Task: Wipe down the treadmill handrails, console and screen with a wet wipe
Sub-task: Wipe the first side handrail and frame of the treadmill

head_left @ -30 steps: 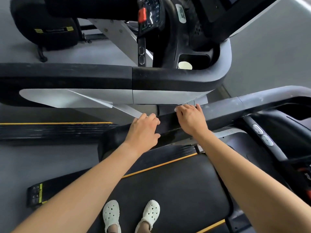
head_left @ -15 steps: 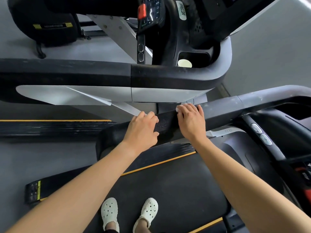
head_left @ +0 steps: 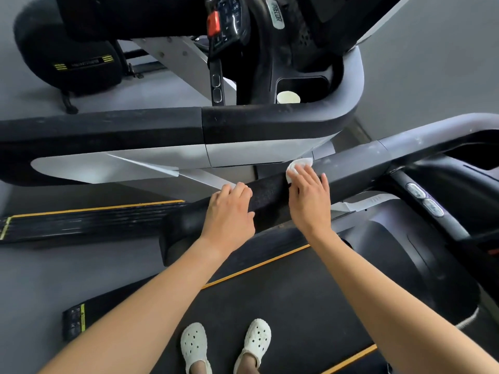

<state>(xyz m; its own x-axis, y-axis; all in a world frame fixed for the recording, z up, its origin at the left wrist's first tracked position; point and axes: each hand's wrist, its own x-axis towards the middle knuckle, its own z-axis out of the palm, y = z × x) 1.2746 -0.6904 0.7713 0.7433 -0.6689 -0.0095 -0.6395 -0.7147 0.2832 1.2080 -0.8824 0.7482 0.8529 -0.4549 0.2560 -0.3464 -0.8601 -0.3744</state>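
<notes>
The near treadmill's handrail (head_left: 267, 194) is a black foam bar running from lower left to upper right, turning grey (head_left: 378, 149) further right. My left hand (head_left: 229, 211) grips the foam part, its fingers curled over the top. Just to its right, my right hand (head_left: 310, 195) lies flat on the rail with straight fingers. It presses a white wet wipe (head_left: 298, 164) onto the rail, and the wipe pokes out past the fingertips. This treadmill's console arm with two oval buttons (head_left: 425, 199) is at the right edge.
A neighbouring treadmill's handrail (head_left: 135, 128) runs across just beyond mine, with its console (head_left: 229, 22) and a white cup (head_left: 288, 98) in a holder. I stand in white clogs (head_left: 194, 346) on the black belt (head_left: 283, 292). The floor is grey.
The right hand has stayed on almost the same stretch of rail, and more of the white wipe now shows past its fingertips. The left hand keeps its hold.
</notes>
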